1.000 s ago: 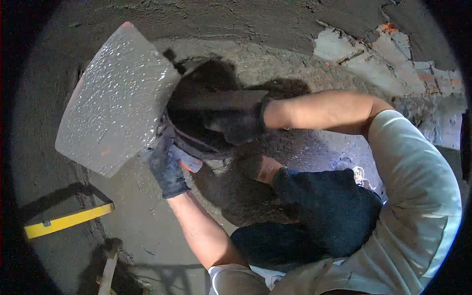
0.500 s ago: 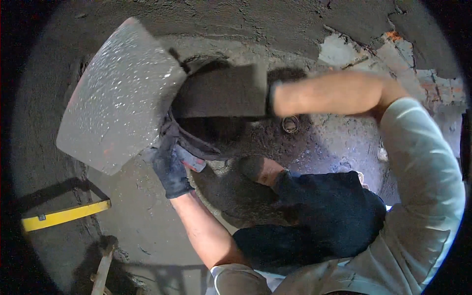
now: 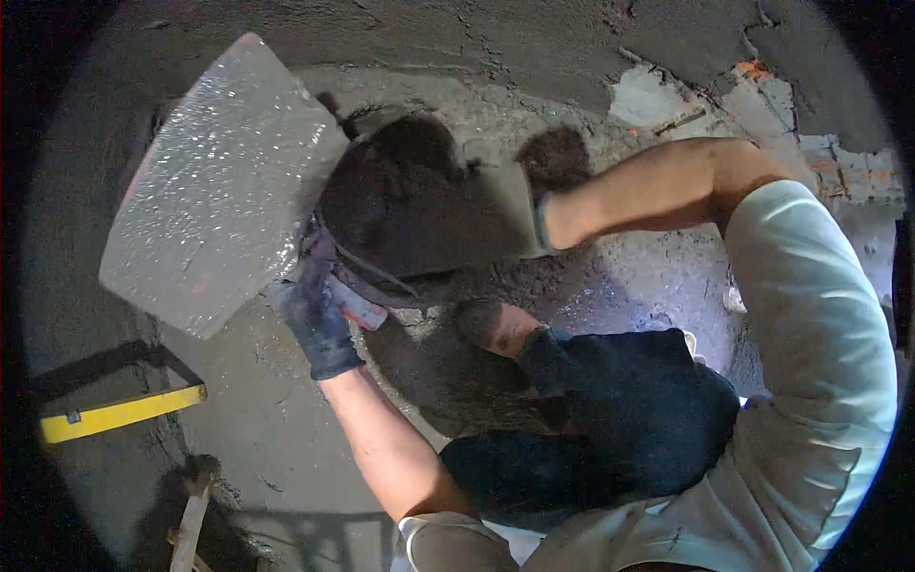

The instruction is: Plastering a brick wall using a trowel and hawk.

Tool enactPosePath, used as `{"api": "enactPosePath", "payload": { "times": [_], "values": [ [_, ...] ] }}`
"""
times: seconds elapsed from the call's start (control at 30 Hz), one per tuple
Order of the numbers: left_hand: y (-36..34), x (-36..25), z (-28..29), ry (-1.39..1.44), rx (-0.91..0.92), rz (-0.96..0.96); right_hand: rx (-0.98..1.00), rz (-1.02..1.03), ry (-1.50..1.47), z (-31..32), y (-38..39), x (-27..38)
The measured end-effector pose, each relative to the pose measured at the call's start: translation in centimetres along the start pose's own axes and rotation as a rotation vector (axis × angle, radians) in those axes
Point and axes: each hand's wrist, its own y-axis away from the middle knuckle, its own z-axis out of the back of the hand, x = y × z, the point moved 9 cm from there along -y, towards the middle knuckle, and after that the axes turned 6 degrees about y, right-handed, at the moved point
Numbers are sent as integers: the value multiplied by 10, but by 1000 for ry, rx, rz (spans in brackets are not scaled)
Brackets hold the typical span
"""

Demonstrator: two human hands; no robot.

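My left hand [image 3: 315, 329], in a dark dirty glove, grips a grey and red handle [image 3: 362, 310] beside a large flat board [image 3: 214, 191] coated with glistening wet grey material. Right of the board is a dark rounded mass [image 3: 381, 191], apparently a container with a curved rim, largely in shadow. Over it extends a flat, wide, mud-smeared blade [image 3: 496, 214] at the end of my right arm. My right hand [image 3: 548, 219] shows only its gloved wrist; the fingers are hidden by the blade and shadow.
A yellow level [image 3: 124, 412] lies at the left. A pale wooden piece [image 3: 191, 520] is at lower left. Rough grey plaster [image 3: 457, 29] runs across the top, with broken pale patches [image 3: 658, 100] at upper right. My dark-clad leg [image 3: 620, 400] is below my right arm.
My right arm swung up with the blade, then came down slightly, the blade shifting within the dark area. My left hand and the board moved only slightly.
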Motion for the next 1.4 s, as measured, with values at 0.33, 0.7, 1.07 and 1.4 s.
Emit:
{"api": "enactPosePath", "payload": {
  "times": [0.33, 0.7, 1.07, 1.4],
  "values": [
    [9, 2, 8, 7, -40, -74, 37, -78, 457, 70, -9, -49],
    [13, 2, -22, 46, 93, 76, -237, 83, 799, 99, -12, 1],
    [15, -1, -31, 120, 61, 44, 569, -256, 173, -47, 36, -87],
    [35, -19, -51, -25, -14, -164, -123, -321, 407, 66, 9, -68]
  ]
}}
